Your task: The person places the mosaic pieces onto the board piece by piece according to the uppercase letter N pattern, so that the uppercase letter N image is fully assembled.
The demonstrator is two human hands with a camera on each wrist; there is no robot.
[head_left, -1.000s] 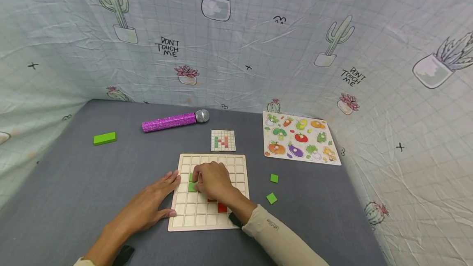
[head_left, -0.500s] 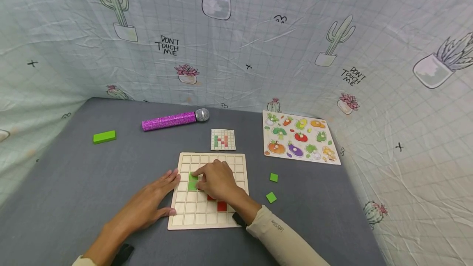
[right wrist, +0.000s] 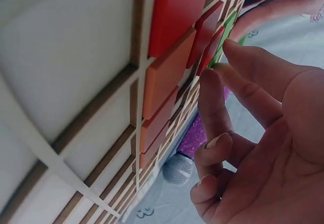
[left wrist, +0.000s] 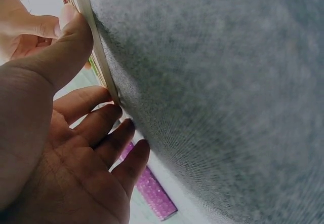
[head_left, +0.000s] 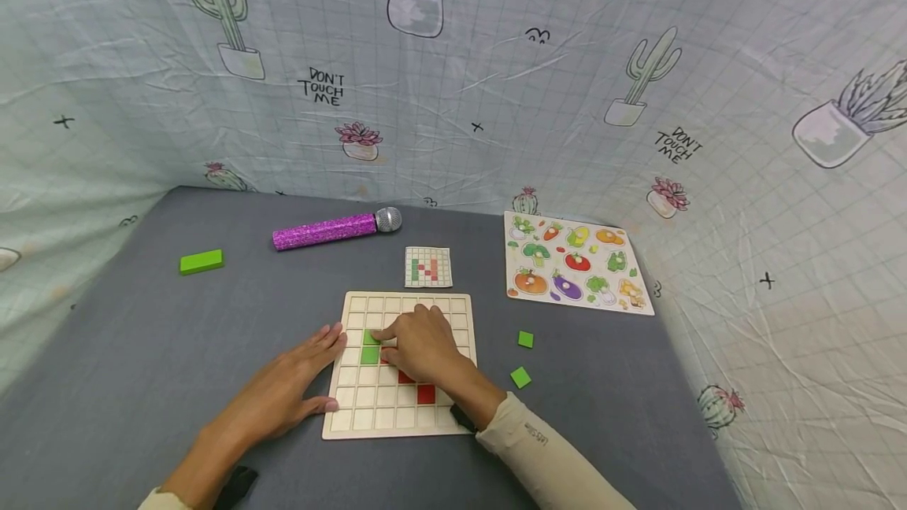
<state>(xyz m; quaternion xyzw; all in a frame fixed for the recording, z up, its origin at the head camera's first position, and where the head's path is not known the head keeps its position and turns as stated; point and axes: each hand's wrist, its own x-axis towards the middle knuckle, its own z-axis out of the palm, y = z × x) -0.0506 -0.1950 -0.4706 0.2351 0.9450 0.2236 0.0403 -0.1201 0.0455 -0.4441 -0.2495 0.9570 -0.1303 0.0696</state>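
A pale wooden grid board (head_left: 361,419) lies flat, with two green square tiles (head_left: 370,355) one above the other near its left side. Red tiles (head_left: 426,394) run diagonally from them, partly under my right hand (head_left: 425,345). In the right wrist view a row of orange tiles (right wrist: 169,74) sits in the grid, hidden from the head view. My right index fingertip touches the upper green tile; the thumb is by a red tile, the other fingers curled. My left hand (head_left: 283,388) rests against the board's left edge, fingers extended and thumb near the lower corner.
A small pattern card (head_left: 428,267) lies behind the board. Two loose green tiles (head_left: 520,377) are to its right. Further back are a purple glitter microphone (head_left: 326,233), a green block (head_left: 201,262) and a vegetable puzzle board (head_left: 577,264). Patterned cloth (head_left: 453,164) rises behind the grey table (head_left: 142,368).
My right hand has shifted slightly right and its index finger has straightened, showing more of both green tiles. The left hand stays against the board.
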